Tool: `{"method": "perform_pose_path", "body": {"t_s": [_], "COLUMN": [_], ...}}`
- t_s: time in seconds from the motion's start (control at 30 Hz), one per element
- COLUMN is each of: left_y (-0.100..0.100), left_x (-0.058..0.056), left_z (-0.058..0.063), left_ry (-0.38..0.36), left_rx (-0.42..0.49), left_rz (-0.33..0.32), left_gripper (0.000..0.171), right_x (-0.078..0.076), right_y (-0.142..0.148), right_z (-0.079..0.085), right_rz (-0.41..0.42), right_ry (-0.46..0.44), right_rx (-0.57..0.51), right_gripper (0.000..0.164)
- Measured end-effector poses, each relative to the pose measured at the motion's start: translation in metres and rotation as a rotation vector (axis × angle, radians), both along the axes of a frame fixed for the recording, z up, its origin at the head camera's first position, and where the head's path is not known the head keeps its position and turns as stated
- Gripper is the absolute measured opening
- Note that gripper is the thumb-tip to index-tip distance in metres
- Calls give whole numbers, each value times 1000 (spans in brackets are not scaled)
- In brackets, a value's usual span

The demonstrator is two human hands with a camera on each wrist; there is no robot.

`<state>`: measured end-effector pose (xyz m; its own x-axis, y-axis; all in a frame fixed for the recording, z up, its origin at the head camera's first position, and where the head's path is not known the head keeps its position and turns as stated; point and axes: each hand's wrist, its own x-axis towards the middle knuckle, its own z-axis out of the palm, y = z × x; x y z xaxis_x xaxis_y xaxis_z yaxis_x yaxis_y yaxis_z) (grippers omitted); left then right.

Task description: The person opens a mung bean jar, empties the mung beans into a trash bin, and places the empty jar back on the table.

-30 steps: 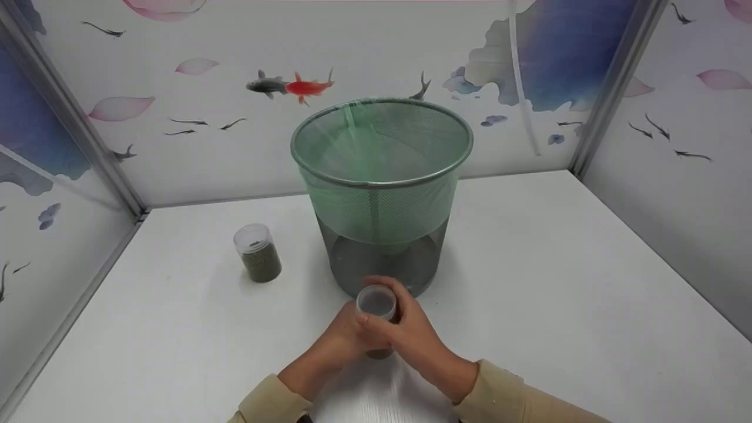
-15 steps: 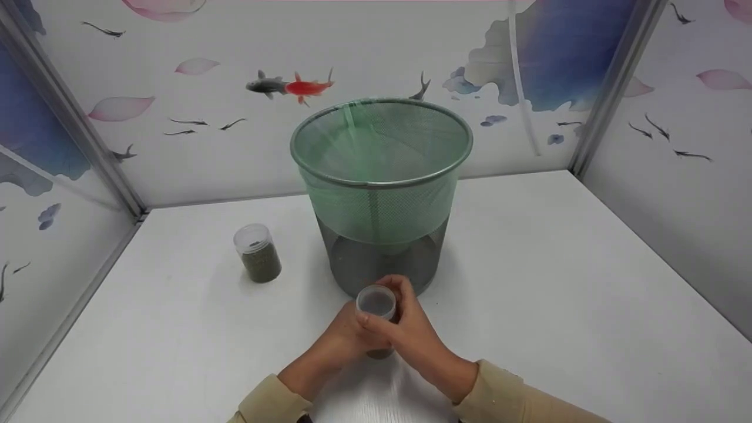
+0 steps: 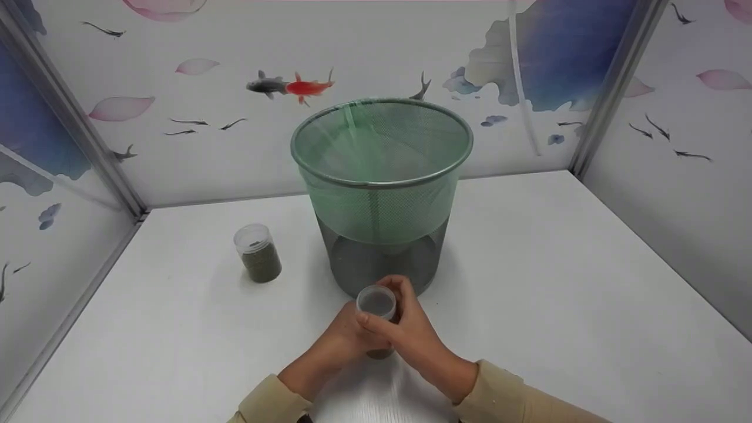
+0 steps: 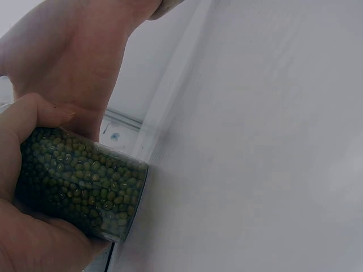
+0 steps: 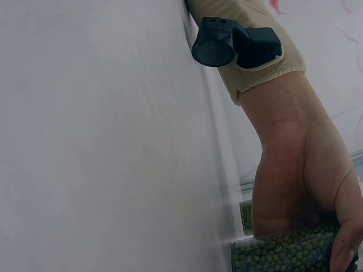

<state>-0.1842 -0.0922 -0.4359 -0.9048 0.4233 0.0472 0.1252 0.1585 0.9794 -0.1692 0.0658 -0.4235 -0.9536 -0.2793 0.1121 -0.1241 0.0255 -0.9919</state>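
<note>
A clear jar of green mung beans [image 4: 85, 181] is between both hands, close over the white table in front of the bin. My left hand [image 3: 348, 333] grips its body from the left. Around the upper end my right hand [image 3: 414, 329] curls, thumb in front and fingers behind the clear round top [image 3: 376, 301]. Beans show through the wall in the right wrist view, at the lower part of the jar [image 5: 272, 255]. A second clear jar [image 3: 261, 261], filled partway with the same dark green contents, stands upright on the table to the left.
A wire mesh bin [image 3: 382, 264] with a green bag lining [image 3: 382, 211] folded over its rim stands behind the hands. The white table [image 3: 558, 282] is enclosed by printed panels [image 3: 376, 47] at the back and sides.
My right hand's fingers have drawn back slightly to the right around the far side of the jar's top since the first frame. Jar, left hand and bin stay put.
</note>
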Motion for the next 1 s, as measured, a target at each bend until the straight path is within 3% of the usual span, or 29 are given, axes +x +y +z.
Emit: {"method": "perform_pose_path", "body": {"t_s": [0.4,0.57,1.0], "left_y": [0,0,2], "left_x": [0,0,-3], "left_z": [1,2,2], "left_ry": [2,-2,46], "left_rx": [-27,-37,-141], "left_rz": [17,8,37], "left_gripper": [62,57,55], "right_x": [0,1,-2], "right_y": [0,0,0], "right_z": [0,1,0], "right_rz": [3,21,38], "right_ry": [0,0,-1], "right_rx": [-4,-24,-44], "right_gripper": [69,65,64]}}
